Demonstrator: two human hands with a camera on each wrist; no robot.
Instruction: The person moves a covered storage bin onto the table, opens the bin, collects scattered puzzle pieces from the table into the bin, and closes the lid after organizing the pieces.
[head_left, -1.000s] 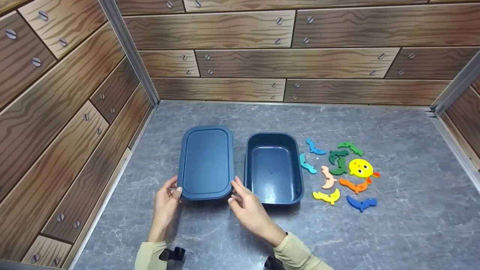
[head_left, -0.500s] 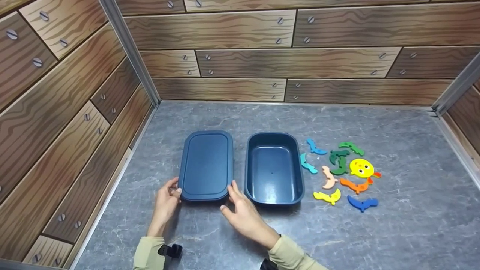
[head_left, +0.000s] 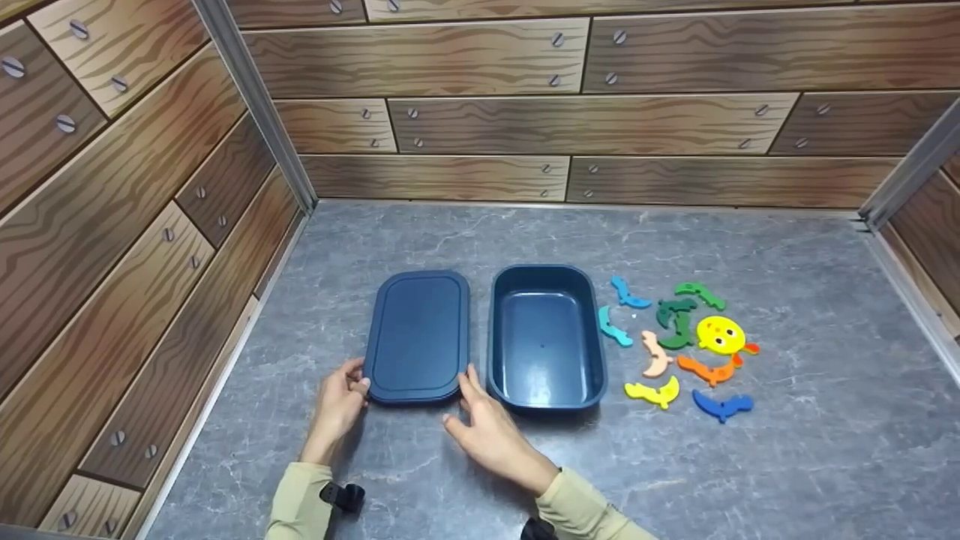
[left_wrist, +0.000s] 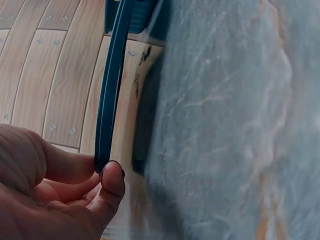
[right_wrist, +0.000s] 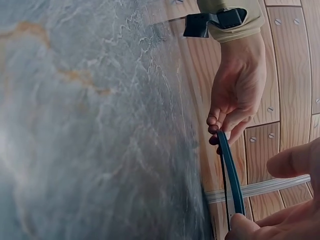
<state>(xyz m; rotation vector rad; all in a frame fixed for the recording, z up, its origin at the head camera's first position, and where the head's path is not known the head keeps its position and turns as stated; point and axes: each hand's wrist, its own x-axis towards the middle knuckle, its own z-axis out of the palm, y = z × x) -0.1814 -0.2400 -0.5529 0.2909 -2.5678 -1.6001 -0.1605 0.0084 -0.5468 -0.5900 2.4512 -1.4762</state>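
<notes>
A dark blue rectangular lid [head_left: 420,336] with rounded corners is held just above the table, left of a matching open box [head_left: 544,345]. My left hand [head_left: 336,405] pinches the lid's near left corner between thumb and fingers; the left wrist view shows the lid edge [left_wrist: 109,100] apart from the tabletop. My right hand [head_left: 491,435] touches the near right edge of the lid with its extended fingers. Its thumb stands away from the lid, as the right wrist view also shows. No contents show inside the box.
Right of the box lie several colourful curved toy pieces, among them a yellow one [head_left: 654,392], a blue one [head_left: 722,405] and an orange one [head_left: 709,370]. A yellow face piece [head_left: 721,335] lies with them. Wood-patterned walls [head_left: 480,124] bound the grey marbled table [head_left: 825,420].
The lid has moved nearer and slightly right, its far end coming down in the head view. My right thumb has drawn away from the lid. Box and toy pieces stay put.
</notes>
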